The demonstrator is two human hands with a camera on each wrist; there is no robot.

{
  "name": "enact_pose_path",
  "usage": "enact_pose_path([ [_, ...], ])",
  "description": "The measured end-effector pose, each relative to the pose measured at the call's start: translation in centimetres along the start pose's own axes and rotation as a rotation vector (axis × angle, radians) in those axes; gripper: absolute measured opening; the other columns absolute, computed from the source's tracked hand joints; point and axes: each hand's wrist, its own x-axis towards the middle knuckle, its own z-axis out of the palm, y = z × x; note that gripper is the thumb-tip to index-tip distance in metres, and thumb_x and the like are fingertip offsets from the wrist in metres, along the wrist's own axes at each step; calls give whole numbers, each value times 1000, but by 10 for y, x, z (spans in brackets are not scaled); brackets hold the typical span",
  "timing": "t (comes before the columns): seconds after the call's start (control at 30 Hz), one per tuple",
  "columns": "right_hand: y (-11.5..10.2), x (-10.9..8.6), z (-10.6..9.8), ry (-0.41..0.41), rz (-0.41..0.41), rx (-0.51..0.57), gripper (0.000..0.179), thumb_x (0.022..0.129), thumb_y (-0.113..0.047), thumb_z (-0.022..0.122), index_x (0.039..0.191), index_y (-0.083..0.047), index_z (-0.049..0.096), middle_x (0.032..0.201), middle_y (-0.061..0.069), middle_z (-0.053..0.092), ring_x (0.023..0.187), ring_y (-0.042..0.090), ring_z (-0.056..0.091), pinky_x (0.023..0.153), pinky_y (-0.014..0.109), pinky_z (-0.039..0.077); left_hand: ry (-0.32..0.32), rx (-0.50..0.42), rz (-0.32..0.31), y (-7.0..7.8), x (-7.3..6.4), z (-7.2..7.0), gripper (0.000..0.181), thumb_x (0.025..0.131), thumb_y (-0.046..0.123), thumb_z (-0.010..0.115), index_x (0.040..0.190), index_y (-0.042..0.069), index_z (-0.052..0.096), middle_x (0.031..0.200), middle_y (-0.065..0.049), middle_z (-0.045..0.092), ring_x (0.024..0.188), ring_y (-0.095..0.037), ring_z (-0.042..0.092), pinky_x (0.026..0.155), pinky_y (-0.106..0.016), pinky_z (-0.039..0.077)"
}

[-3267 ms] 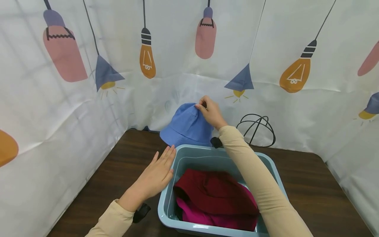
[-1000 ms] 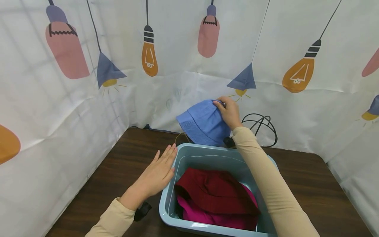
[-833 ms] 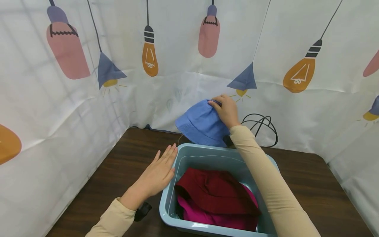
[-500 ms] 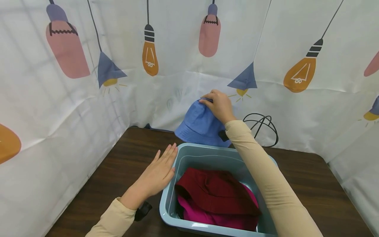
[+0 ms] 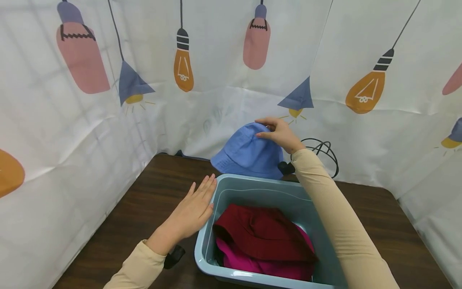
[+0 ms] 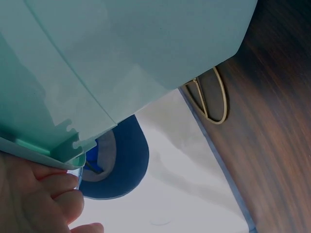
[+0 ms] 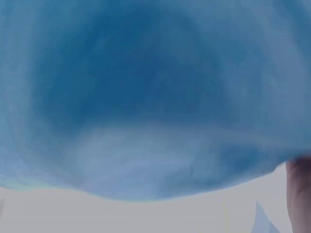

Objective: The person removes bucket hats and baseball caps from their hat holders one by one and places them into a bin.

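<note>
A light blue bucket hat sits upright behind the bin, its crown rounded. My right hand is at the top of the crown, thumb and fingers spread apart, fingertips on or just off the cloth. Close up, the blue cloth fills most of the right wrist view. My left hand lies with straight fingers along the left rim of the blue-grey plastic bin. A dark red bucket hat lies in the bin on top of a magenta hat. The blue hat's underside shows in the left wrist view.
A black wire dome stand is at the back right, partly behind my right arm. A gold wire loop shows below the bin's edge in the left wrist view. The dark wooden table meets a white printed curtain behind.
My right hand has loosened its pinch on the blue hat's crown and shifted slightly right. The hat had tilted right earlier and now stands upright. My left hand stays at the rim.
</note>
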Motion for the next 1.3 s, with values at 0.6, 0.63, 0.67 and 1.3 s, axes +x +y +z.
enact_pose_path([
  [0.6,-15,5,13,190,-268,-361,13,92,-12,60,100,-5,68,103,11,65,86,25,57,78,39,45,6,-14,1,-1,-1,0,58,96,18,43,145,-7,24,153,-18,21,142,-30,14,110,-56,13],
  [0.63,-14,6,14,190,-284,-359,12,92,-11,60,99,-4,67,103,12,65,88,26,57,80,40,45,6,-15,2,-1,0,0,58,96,18,43,145,-7,25,153,-18,21,142,-30,14,110,-56,13],
  [0.67,-13,7,15,192,-304,-361,12,92,-10,60,99,-4,67,102,13,65,90,26,58,82,40,45,6,-15,3,-1,0,0,58,96,18,43,145,-7,25,153,-18,21,142,-31,14,110,-56,13],
  [1.3,-28,26,24,199,-425,-493,18,88,-17,65,100,-8,75,82,7,60,73,21,55,68,34,42,-5,-11,-4,0,0,0,58,96,18,43,146,-7,24,154,-17,19,142,-30,14,110,-56,13],
])
